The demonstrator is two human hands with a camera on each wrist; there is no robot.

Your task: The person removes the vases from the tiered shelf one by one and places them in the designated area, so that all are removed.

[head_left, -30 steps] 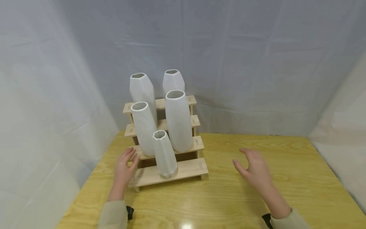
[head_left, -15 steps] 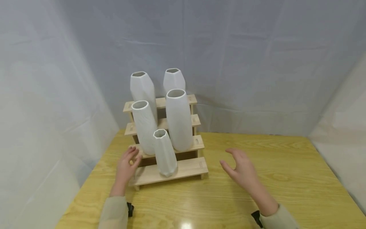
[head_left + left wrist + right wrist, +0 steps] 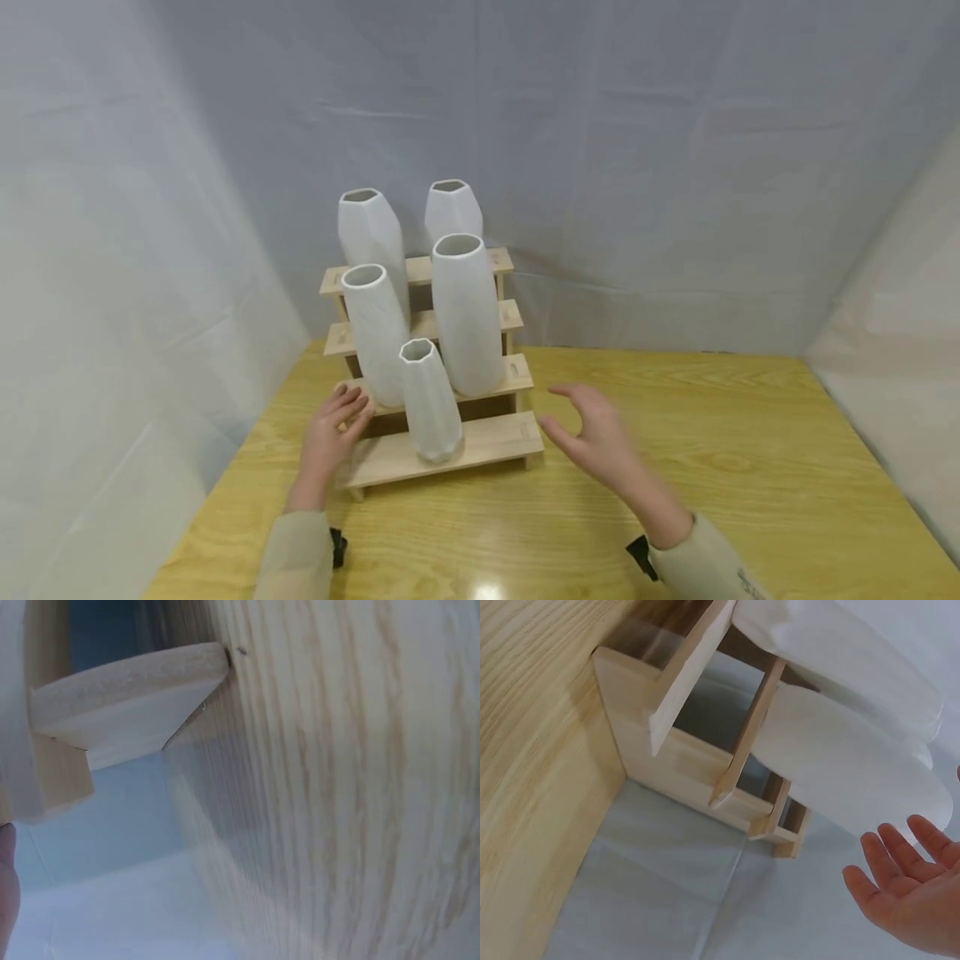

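Observation:
A light wooden stepped stand (image 3: 495, 442) bears several white vases. A small fluted vase (image 3: 432, 408) stands on its lowest step. One step up are a textured vase (image 3: 375, 337) at the left and a tall smooth vase (image 3: 468, 321) at the right. Two faceted vases, one at the left (image 3: 371, 233) and one at the right (image 3: 453, 217), rise behind, their bases partly hidden. My left hand (image 3: 330, 437) is at the stand's left end, fingers relaxed, holding nothing. My right hand (image 3: 603, 442), fingers loosely bent and spread, hovers beside the stand's right end.
The stand sits on the left part of a yellow wood-grain table (image 3: 720, 467). Pale cloth (image 3: 652, 183) hangs behind the table and along both sides. The table's far edge runs just behind the stand.
My right hand has moved left across the table, toward the stand's right end. The left hand has shifted only slightly toward the stand. The vases have stayed in place.

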